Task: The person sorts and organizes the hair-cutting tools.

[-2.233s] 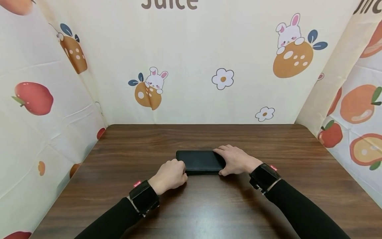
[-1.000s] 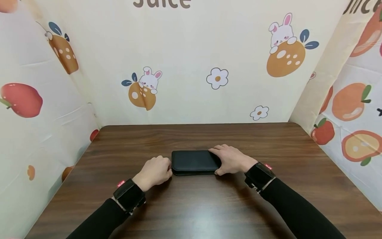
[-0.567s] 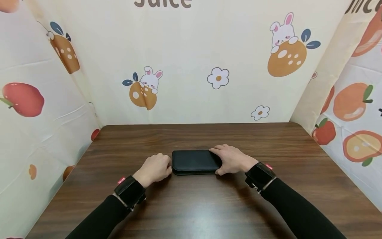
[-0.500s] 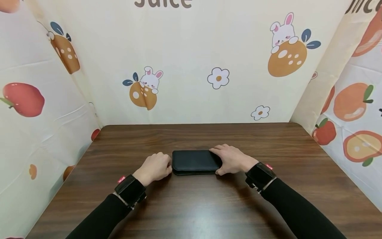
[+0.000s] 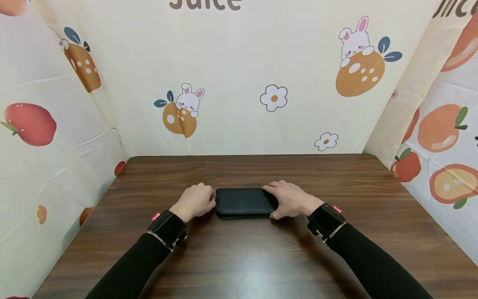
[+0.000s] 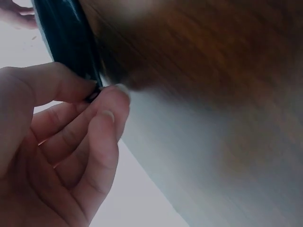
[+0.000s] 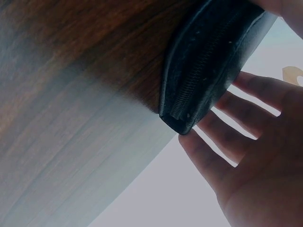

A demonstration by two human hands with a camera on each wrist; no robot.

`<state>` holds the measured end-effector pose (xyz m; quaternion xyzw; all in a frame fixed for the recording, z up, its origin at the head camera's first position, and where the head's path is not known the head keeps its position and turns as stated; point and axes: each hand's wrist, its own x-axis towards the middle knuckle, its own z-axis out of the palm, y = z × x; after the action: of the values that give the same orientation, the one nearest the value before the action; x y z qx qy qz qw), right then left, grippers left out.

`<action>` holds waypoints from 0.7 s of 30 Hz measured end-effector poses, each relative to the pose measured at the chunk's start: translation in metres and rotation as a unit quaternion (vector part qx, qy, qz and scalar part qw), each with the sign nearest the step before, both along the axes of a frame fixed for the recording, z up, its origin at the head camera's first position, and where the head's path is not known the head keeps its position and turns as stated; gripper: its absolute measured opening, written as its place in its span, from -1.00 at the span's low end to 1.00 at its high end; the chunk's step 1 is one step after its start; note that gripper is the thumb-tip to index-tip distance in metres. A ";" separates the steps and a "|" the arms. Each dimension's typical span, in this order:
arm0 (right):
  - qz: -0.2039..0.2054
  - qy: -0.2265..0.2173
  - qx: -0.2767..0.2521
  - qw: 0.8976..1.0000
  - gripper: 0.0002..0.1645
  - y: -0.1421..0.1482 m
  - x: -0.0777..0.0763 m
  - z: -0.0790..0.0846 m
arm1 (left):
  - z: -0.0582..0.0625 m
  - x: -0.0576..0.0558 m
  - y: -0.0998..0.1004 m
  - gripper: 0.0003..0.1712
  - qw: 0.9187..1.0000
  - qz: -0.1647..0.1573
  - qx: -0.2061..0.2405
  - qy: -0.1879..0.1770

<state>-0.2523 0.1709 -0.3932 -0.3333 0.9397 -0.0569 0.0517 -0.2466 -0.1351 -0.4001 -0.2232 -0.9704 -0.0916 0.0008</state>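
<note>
A black zip-up wallet [image 5: 244, 202] lies flat on the wooden table between the two hands. Along its side runs a zipper [image 7: 196, 75], teeth visible in the right wrist view. My left hand [image 5: 195, 201] is at the wallet's left end, thumb and fingers pinching a small dark zipper pull [image 6: 93, 96], mostly hidden by the fingertips. With my right hand [image 5: 291, 200] I hold the wallet's right end, thumb at the front corner and fingers spread over the back edge.
The brown wooden table [image 5: 239, 257] has rounded far corners. Behind it hangs a cream curtain [image 5: 231, 50] printed with rabbits, fruit and flowers, and similar printed cloth [image 5: 82, 137] closes off both sides.
My left hand has gone from the wallet's front left corner to its left end, then farther back along that end. The right hand keeps its hold and the wallet stays put.
</note>
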 end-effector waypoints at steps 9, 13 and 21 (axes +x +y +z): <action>0.003 -0.005 0.002 1.000 -0.01 0.000 0.000 0.000 | -0.002 -0.012 -0.003 -0.80 1.000 0.013 -0.004 0.010; 0.005 -0.008 0.005 1.000 -0.01 -0.001 0.000 0.000 | -0.003 -0.015 -0.003 -0.76 1.000 0.017 -0.009 0.020; 0.003 -0.010 0.008 1.000 -0.01 0.000 0.000 0.002 | -0.005 -0.015 0.001 -0.75 0.999 0.024 -0.012 0.023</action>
<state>-0.2526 0.1708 -0.3911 -0.3354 0.9384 -0.0523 0.0639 -0.2618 -0.1344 -0.4048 -0.2021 -0.9762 -0.0748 0.0222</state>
